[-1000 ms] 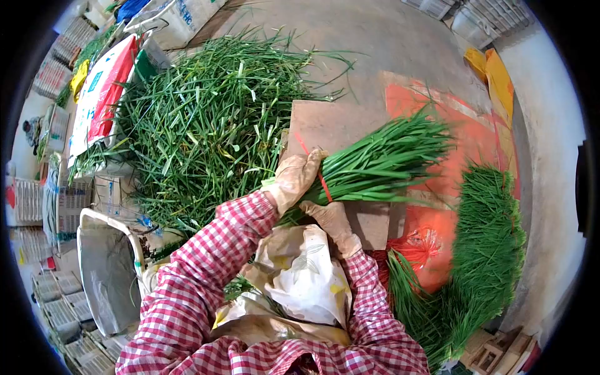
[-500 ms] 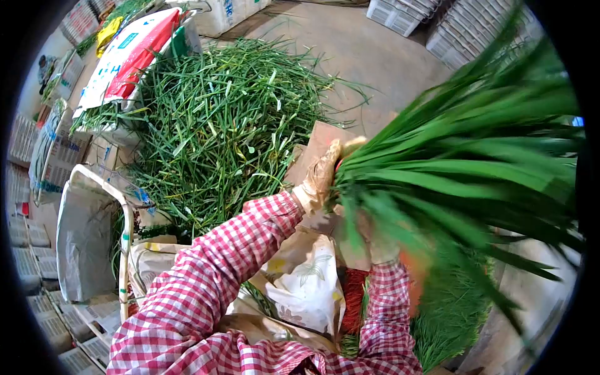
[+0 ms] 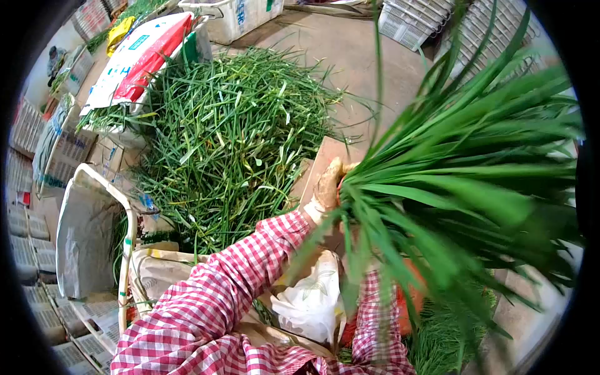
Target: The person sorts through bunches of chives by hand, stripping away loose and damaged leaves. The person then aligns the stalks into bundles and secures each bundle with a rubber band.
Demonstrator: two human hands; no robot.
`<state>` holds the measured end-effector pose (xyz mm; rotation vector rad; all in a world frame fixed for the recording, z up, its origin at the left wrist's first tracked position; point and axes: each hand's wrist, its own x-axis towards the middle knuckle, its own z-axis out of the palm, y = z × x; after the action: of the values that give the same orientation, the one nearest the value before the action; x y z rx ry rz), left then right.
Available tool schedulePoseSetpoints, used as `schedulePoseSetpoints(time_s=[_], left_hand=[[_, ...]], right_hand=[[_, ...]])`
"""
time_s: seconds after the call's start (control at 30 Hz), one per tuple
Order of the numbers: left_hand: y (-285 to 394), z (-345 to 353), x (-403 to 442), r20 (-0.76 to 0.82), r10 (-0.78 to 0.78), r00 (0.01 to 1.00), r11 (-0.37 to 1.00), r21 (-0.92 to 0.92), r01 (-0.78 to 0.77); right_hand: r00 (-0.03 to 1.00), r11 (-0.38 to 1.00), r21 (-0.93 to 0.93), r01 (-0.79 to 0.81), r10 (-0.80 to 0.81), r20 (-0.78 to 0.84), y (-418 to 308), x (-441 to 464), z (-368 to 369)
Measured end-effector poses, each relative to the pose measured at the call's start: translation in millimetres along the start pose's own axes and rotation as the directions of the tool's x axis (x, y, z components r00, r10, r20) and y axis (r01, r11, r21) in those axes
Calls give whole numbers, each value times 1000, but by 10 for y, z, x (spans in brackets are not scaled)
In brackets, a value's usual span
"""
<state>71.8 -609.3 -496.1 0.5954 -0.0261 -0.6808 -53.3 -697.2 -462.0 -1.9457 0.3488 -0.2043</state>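
A large bunch of long, flat green leaves, like Chinese chives (image 3: 437, 169), fans out to the right and partly blurs. My left hand (image 3: 327, 185), in a stained pale glove, is closed around the gathered base of the bunch, where a bit of red shows. My right sleeve (image 3: 377, 312) reaches up beneath the leaves, which cover my right hand, so its fingers cannot be seen. Behind my left hand stands a brown board (image 3: 327, 150). Below the bunch, a white patterned cloth (image 3: 310, 306) lies over my lap.
A big heap of loose green leaves (image 3: 244, 131) spreads ahead on the left. Beside it stands a crate with a white and red sack (image 3: 140, 59). A white-framed chair (image 3: 128, 219) is at left. More fine greens (image 3: 447, 337) lie low right. Stacked crates (image 3: 412, 22) stand behind.
The bunch has turned and its leaves spread wider, some now hanging in front of my right arm. My left hand keeps its grip. The right hand has gone out of sight behind the leaves.
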Motion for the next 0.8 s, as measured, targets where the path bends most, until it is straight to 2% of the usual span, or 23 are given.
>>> schedulePoseSetpoints(time_s=[0.03,0.07,0.1,0.2,0.27,0.3,0.37,0.43,0.47,0.5,0.53,0.6,0.63,0.67,0.7,0.73,0.77,0.8], left_hand=[[-133,-163,63,-46,22,999,995,98,-17],[-301,-378,175,28,-101,995,978,-182,104],[-250,-288,191,48,-96,994,979,-174,103],[61,160,-171,-80,-93,992,995,35,96],[233,325,-380,9,63,998,893,447,-61],[243,323,-434,54,17,998,915,402,-38],[387,462,-589,71,148,986,654,742,-151],[484,452,-634,156,63,986,535,828,-166],[530,443,-602,143,-3,990,410,903,-129],[550,389,-540,147,-69,987,359,926,-113],[532,309,-431,151,-119,981,376,922,-97],[498,139,-216,144,-183,973,441,896,-49],[501,158,-185,70,-205,976,463,886,34],[516,201,-164,-4,-226,974,483,868,116],[523,202,-209,97,-165,982,530,848,6],[520,195,-254,193,-100,976,571,815,-103],[512,205,-295,210,-102,972,693,717,-82],[521,222,-326,215,-88,973,667,738,-102]], right_hand=[[1000,1000,-7,-4,4,3,-1,-16,-5],[1000,1000,-16,-8,8,11,3,-50,-1],[1000,999,-32,-8,9,23,-5,-83,2],[998,997,-74,-15,20,61,-7,-189,62],[996,993,-121,2,8,83,-5,-240,179],[996,988,-151,26,-12,93,-8,-225,274],[992,976,-203,72,-50,113,-24,-173,443],[988,958,-259,119,-89,126,-63,-135,596],[983,945,-297,138,-95,154,-74,-134,659],[975,924,-350,157,-89,202,-65,-127,695],[956,886,-428,180,-54,289,-61,-130,695],[806,723,-608,328,122,580,-78,-149,562],[742,726,-597,342,181,645,-99,-172,444],[895,995,-79,-53,83,439,-227,-288,305],[819,852,-524,6,297,491,-339,-208,140],[933,985,80,-151,115,340,-367,-274,69],[994,740,665,-105,73,77,-418,-347,10],[995,833,552,-44,86,-51,-478,-307,-11]])
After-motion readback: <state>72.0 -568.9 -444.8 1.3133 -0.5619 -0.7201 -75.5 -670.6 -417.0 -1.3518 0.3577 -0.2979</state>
